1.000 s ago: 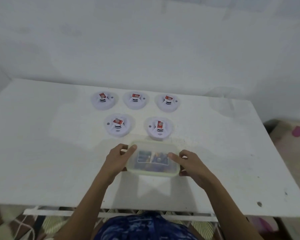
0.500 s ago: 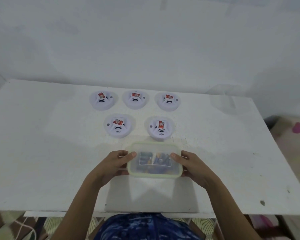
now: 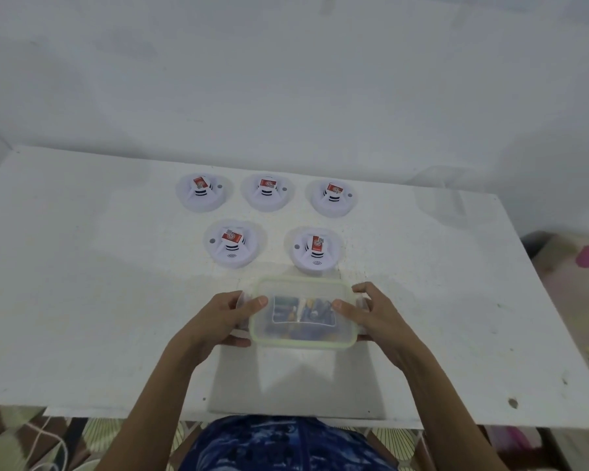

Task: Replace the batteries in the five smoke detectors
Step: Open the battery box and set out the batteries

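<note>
Several white round smoke detectors lie on the white table (image 3: 82, 300), each with a red label: three in a back row (image 3: 200, 192) (image 3: 267, 192) (image 3: 332, 198) and two in front (image 3: 232, 243) (image 3: 315, 250). Nearer me is a clear plastic container (image 3: 303, 312) with a pale green-rimmed lid; blurred dark batteries show through it. My left hand (image 3: 223, 319) grips its left end, thumb on the lid. My right hand (image 3: 371, 314) grips its right end, thumb also on the lid.
A white wall rises behind the table. The table's right edge runs diagonally at the right, with patterned fabric (image 3: 572, 266) beyond it. A small dark mark (image 3: 512, 402) sits near the front right corner. Floor and a white cable (image 3: 41, 443) show below the front edge.
The container has lifted slightly and tilted toward me between both hands. The view has shifted a little; the detectors stay where they were.
</note>
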### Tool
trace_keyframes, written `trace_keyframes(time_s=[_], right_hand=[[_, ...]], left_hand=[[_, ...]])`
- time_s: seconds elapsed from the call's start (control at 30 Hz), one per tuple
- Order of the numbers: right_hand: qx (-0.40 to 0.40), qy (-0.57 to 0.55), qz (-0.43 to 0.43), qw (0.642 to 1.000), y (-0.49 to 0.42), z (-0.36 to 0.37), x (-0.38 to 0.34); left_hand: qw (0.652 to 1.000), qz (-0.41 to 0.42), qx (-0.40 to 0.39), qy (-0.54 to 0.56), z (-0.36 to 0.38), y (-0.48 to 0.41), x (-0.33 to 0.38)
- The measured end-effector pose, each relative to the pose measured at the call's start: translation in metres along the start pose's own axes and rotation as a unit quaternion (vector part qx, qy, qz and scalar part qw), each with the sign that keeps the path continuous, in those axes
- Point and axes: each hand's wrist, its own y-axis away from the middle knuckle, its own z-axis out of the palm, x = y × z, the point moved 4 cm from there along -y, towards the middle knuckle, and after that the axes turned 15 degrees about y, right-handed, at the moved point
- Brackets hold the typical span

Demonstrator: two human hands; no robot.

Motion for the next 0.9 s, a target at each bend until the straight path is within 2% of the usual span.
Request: trace_keyframes(time_s=[0.13, 0.2, 0.3, 0.37, 0.5, 0.57, 0.7, 0.83, 0.9], right_hand=[[0.027, 0.049, -0.083, 0.995, 0.003, 0.002, -0.012], [0.023, 0.077, -0.084, 0.993, 0.005, 0.001, -0.012], [-0.022, 0.142, -0.054, 0.988, 0.009, -0.004, -0.010], [-0.066, 0.188, -0.040, 0.979, 0.013, -0.002, -0.006], [-0.128, 0.176, -0.030, 0.976, 0.025, 0.019, -0.002], [-0.145, 0.158, -0.023, 0.976, 0.030, 0.030, -0.003], [-0.149, 0.138, 0.006, 0.979, 0.033, 0.036, -0.007], [-0.067, 0.075, -0.014, 0.995, 0.021, 0.030, -0.006], [-0.069, 0.011, -0.007, 0.998, 0.017, 0.031, -0.003]], left_hand=[[0.999, -0.011, 0.005, -0.048, 0.000, 0.001, 0.008], [0.999, 0.009, 0.023, -0.026, 0.000, 0.000, 0.013], [0.996, 0.060, 0.063, 0.033, -0.001, -0.002, 0.018], [0.989, 0.105, 0.060, 0.080, -0.003, -0.003, 0.020], [0.982, 0.163, 0.033, 0.094, 0.004, -0.002, 0.014], [0.989, 0.128, 0.026, 0.074, 0.009, -0.002, 0.005], [1.000, 0.001, 0.014, 0.012, 0.014, 0.001, -0.009], [0.999, -0.027, -0.030, -0.012, 0.009, 0.007, -0.010], [0.998, -0.041, -0.053, 0.003, 0.005, 0.009, -0.009]])
